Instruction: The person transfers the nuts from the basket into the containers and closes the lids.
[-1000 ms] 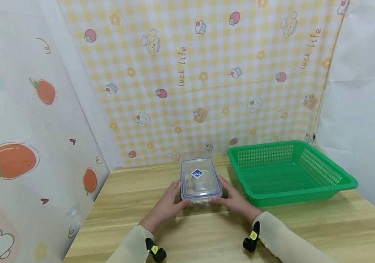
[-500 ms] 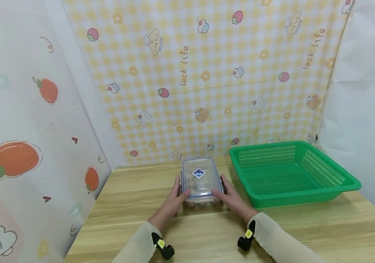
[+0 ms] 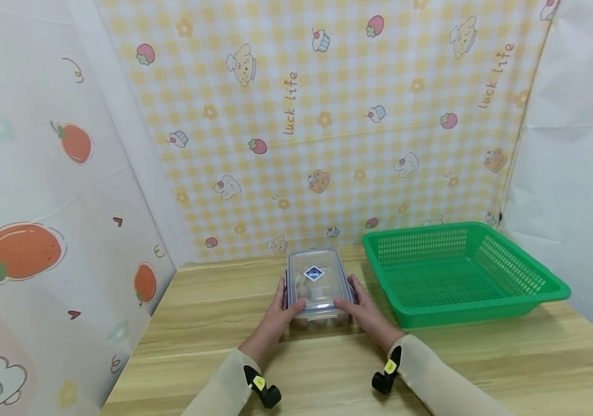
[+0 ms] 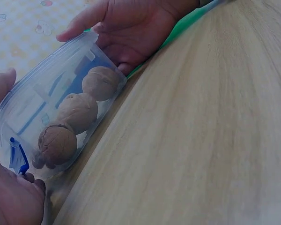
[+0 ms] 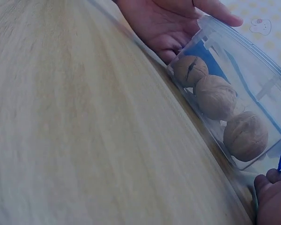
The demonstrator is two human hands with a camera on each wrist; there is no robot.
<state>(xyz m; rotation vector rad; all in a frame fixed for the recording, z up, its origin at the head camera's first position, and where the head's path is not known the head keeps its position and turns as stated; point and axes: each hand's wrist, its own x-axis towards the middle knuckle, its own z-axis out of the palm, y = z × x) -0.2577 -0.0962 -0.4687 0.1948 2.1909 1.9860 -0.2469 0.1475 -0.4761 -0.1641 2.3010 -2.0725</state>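
Note:
A clear plastic food container (image 3: pixel 322 289) with a blue-edged lid and a diamond label stands lengthwise on the wooden table. Round brown walnuts (image 4: pixel 77 112) show through its wall; the right wrist view also has walnuts (image 5: pixel 216 97) lined up along the near side. My left hand (image 3: pixel 274 320) grips the left side, thumb over the lid's near corner. Opposite it, my right hand (image 3: pixel 371 318) holds the right side, its thumb on the other near corner. Blue-edged side clips (image 4: pixel 19 157) hang beside the fingers, folded down. The fingertips on the container's far sides are partly hidden.
To the right stands a green plastic basket (image 3: pixel 406 316) with perforated walls, close to my right hand. A checked cloth backdrop (image 3: pixel 286 162) rises behind the table (image 3: pixel 213 300), with white sheets at both sides. Each wrist wears a black camera mount.
Both thumbs have moved up from the container's near edge onto the lid's corners, and the wrists have come closer together. The container stays in about the same place.

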